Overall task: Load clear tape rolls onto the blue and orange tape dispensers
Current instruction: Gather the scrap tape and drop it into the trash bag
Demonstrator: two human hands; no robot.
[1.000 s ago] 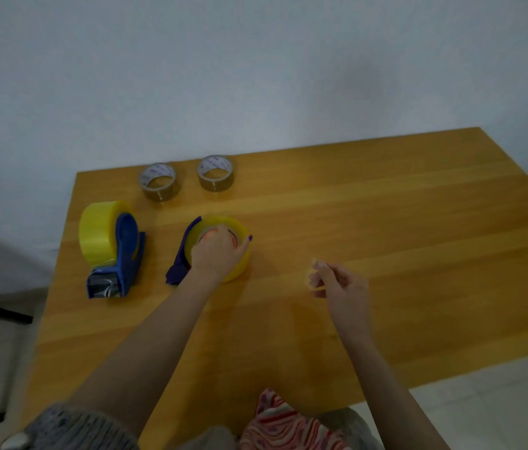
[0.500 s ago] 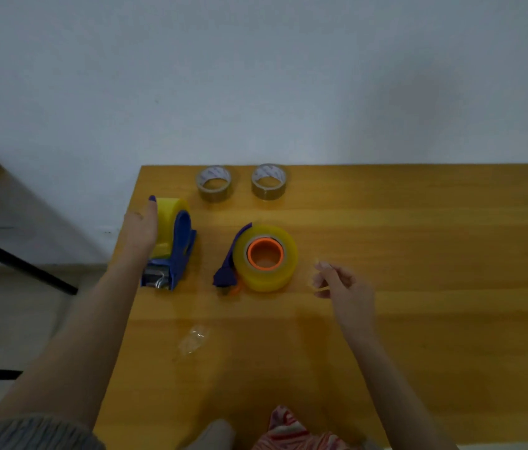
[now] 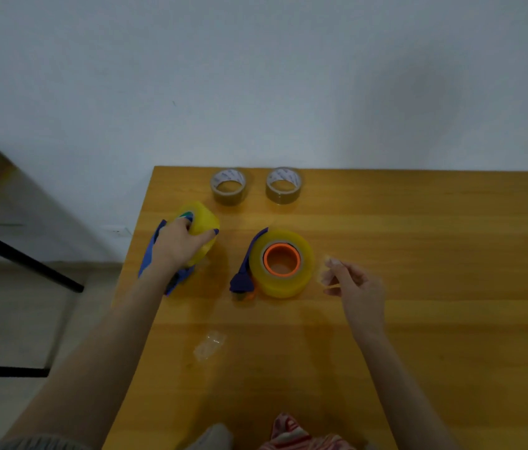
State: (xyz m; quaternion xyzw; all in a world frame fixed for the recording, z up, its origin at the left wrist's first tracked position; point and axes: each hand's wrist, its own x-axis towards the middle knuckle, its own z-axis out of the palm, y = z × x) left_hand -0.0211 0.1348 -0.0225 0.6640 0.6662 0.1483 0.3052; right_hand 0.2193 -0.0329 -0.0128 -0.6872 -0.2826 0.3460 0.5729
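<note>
My left hand (image 3: 180, 243) grips the yellowish clear tape roll (image 3: 202, 227) mounted on the blue dispenser (image 3: 150, 254) near the table's left edge, fingers curled over its top. The second dispenser (image 3: 243, 274), dark blue with an orange hub, lies flat mid-table with a clear tape roll (image 3: 283, 282) around the hub. Just right of that roll, my right hand (image 3: 358, 285) pinches a small scrap of clear tape (image 3: 324, 274) between its fingertips.
Two small brown tape rolls (image 3: 228, 186) (image 3: 283, 185) stand near the wooden table's (image 3: 434, 254) far edge. A crumpled piece of clear tape (image 3: 209, 344) lies on the table in front of me. A black-legged stand (image 3: 12, 254) is on the floor at the left.
My left hand left the orange-hub roll, reached left to the blue dispenser and now grips its roll from above. The right hand has kept pinching the tape scrap.
</note>
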